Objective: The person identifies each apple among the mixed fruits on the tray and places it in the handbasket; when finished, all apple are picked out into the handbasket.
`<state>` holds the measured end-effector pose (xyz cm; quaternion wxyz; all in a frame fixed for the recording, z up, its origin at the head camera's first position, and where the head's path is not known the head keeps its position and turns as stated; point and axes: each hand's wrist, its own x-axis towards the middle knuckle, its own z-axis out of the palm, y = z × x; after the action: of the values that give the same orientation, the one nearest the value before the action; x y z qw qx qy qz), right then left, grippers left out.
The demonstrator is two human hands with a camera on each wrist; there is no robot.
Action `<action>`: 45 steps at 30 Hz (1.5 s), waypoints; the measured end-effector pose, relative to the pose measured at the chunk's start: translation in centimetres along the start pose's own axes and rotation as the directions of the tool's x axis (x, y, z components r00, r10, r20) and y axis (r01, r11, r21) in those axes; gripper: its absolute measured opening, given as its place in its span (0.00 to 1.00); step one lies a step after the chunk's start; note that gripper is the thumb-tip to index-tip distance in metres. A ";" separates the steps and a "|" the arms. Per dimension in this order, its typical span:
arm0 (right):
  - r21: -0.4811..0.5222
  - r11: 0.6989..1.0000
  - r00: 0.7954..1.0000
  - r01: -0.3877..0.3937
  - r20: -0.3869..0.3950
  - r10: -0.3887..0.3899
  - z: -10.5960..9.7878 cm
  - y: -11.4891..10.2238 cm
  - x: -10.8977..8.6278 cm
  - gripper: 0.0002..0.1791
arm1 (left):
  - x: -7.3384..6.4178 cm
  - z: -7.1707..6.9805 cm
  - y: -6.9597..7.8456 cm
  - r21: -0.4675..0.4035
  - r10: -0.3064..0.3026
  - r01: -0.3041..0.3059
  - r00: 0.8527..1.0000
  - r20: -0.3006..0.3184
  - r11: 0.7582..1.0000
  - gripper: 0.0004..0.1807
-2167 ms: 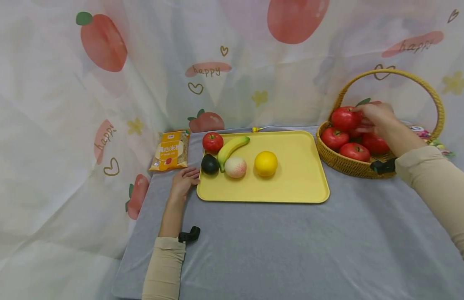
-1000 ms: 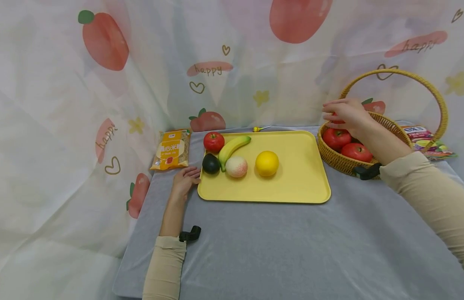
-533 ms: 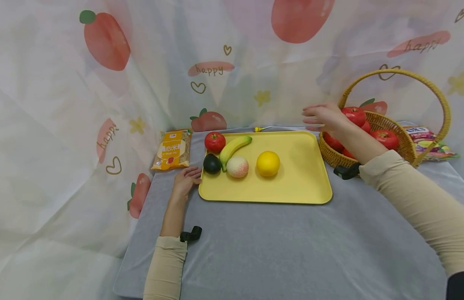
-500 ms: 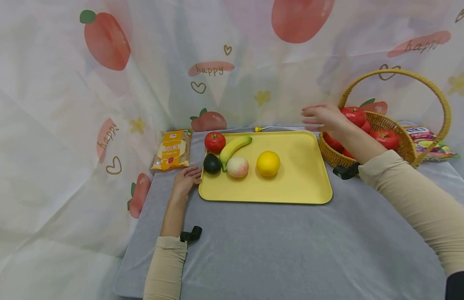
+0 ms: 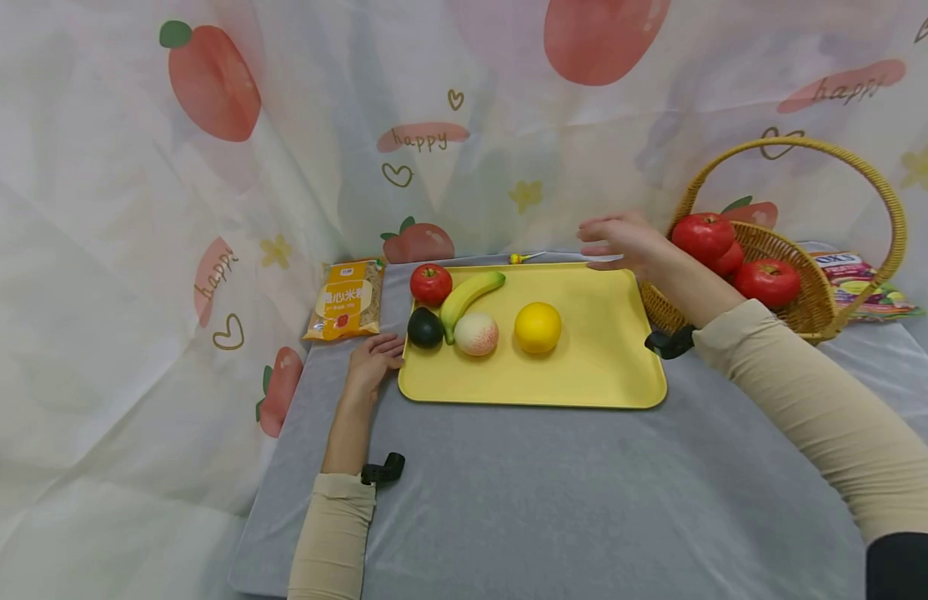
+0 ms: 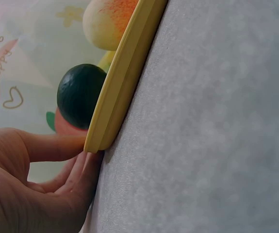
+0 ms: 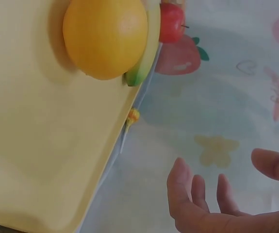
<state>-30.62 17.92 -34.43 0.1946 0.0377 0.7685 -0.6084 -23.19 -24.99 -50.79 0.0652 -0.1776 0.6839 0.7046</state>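
Note:
My left hand [image 5: 371,362] rests on the table at the left edge of a yellow tray [image 5: 464,383]. Its thumb touches the tray's rim in the left wrist view, the other fingers lying straight beside it. On the tray are a red apple [image 5: 431,285], a banana [image 5: 467,302], a dark avocado-like fruit [image 5: 424,328], a pale peach [image 5: 476,334] and a round yellow-orange fruit [image 5: 538,327]. My right hand [image 5: 621,240] hovers above the tray's back right corner, holding nothing, fingers apart and slightly bent in the right wrist view.
A wicker basket [image 5: 812,292] with a tall handle and several red apples [image 5: 768,283] stands right of the tray, partly behind my right arm. A colourful packet [image 5: 857,285] lies beyond it. At left is an orange food bag [image 5: 347,300]; behind the tray, a lollipop [image 5: 518,258].
My right hand has left the apples in the basket and moved left, empty, to above the tray's back right corner. The left hand stays at the tray's edge.

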 end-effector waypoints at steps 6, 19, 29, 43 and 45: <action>-0.006 1.000 1.000 0.006 0.009 -0.006 0.5 0.0 0.3 0.32 | -0.1 0.0 0.1 0.005 -0.003 0.003 1.000 0.003 1.000 0.34; 0.013 1.000 0.999 0.006 0.047 -0.007 2.7 -0.5 0.9 0.32 | 0.0 -0.1 0.2 -0.004 -0.019 0.019 1.000 -0.006 1.000 0.34; -0.019 1.000 0.998 0.017 0.058 -0.016 3.8 -0.4 1.3 0.32 | 0.2 0.0 0.0 0.004 -0.023 0.023 1.000 -0.012 1.000 0.33; -0.010 1.000 0.995 0.022 0.093 -0.021 5.6 -0.2 2.0 0.31 | 0.0 0.1 0.1 0.002 -0.010 0.010 1.000 -0.012 1.000 0.34; -0.009 1.000 0.995 0.024 0.094 -0.023 5.9 -0.2 2.2 0.30 | -0.1 0.1 0.1 0.002 -0.008 0.008 1.000 -0.014 1.000 0.34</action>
<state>-31.22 11.92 -36.08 0.2236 -0.0008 0.7620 -0.6077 -23.20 -24.88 -50.66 0.0635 -0.1849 0.6843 0.7025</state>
